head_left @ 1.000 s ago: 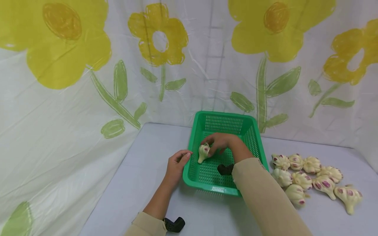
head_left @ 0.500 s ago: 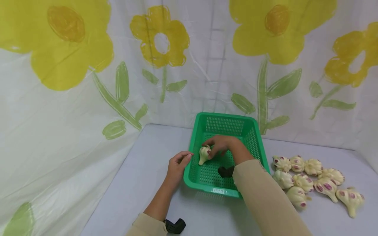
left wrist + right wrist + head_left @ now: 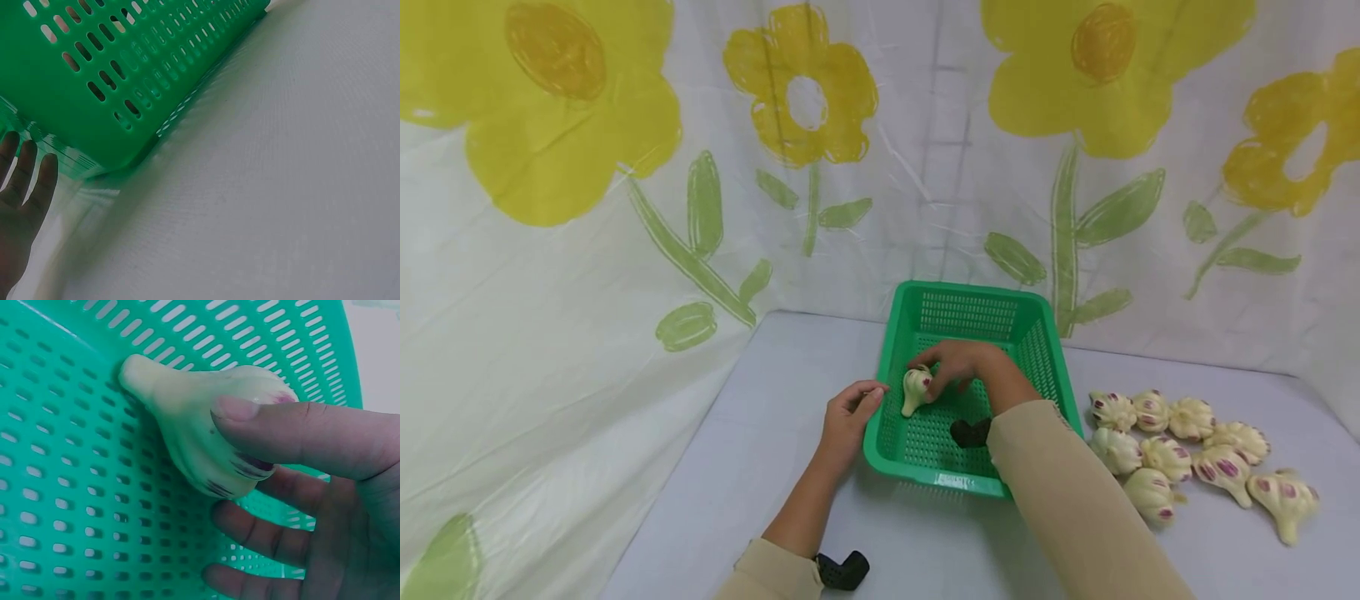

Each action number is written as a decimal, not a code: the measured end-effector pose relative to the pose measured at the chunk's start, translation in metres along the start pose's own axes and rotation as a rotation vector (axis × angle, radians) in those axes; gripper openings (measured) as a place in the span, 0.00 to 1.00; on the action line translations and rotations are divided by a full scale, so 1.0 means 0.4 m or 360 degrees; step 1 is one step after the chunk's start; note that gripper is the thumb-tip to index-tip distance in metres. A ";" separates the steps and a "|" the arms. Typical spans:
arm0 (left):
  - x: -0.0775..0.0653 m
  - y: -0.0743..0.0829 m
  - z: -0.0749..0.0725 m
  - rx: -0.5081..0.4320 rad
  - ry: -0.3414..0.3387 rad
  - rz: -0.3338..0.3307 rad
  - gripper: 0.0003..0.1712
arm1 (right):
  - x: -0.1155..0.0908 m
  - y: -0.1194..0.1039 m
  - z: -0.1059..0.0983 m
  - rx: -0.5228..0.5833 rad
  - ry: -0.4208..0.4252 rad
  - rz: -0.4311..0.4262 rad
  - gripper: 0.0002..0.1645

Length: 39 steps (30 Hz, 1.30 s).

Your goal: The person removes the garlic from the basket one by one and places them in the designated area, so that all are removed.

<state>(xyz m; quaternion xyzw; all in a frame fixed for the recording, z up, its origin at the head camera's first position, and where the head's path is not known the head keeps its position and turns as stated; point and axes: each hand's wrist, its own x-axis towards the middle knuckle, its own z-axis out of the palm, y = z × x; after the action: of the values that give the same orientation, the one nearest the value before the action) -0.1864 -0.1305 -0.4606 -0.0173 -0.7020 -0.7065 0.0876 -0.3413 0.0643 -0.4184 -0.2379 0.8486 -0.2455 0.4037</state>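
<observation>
In the right wrist view, my right hand [image 3: 312,487] pinches a garlic bulb [image 3: 194,425], its thumb laid across the bulb's near side. The bulb is pale cream with purple patches and a thick stem. In the head view this right hand [image 3: 958,364] reaches into a green plastic basket [image 3: 951,479], with the garlic bulb [image 3: 916,390] low by the inner left wall. My left hand [image 3: 846,421] is at the basket's left rim, fingertips touching or very near it. The left wrist view shows straight fingers [image 3: 44,181] beside the basket's perforated outer wall [image 3: 81,100].
Several more garlic bulbs [image 3: 1165,458] lie grouped on the pale table [image 3: 752,400], right of the basket. Behind the table hangs a white curtain [image 3: 910,217] printed with yellow flowers. A black wrist device [image 3: 844,571] sits at the left sleeve.
The view shifts slightly with the head. Otherwise both hands, the garlic bulb and the basket stay nearly in place.
</observation>
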 end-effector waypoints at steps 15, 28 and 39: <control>-0.003 -0.004 0.000 0.0033 0.0006 0.0015 0.12 | -0.010 0.005 0.001 0.0047 0.0031 0.0004 0.43; 0.022 -0.072 0.005 0.0026 0.0027 0.0058 0.12 | -0.122 -0.020 -0.062 0.0037 0.0494 -0.0294 0.43; -0.004 0.002 0.003 0.0031 0.0030 -0.0003 0.12 | -0.322 -0.005 -0.056 0.0035 0.0843 -0.0285 0.46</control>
<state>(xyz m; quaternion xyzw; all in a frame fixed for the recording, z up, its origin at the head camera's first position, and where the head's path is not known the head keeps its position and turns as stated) -0.1848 -0.1291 -0.4602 -0.0092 -0.7081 -0.6998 0.0937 -0.2868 0.1452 -0.3315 -0.2352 0.8975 -0.3429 0.1471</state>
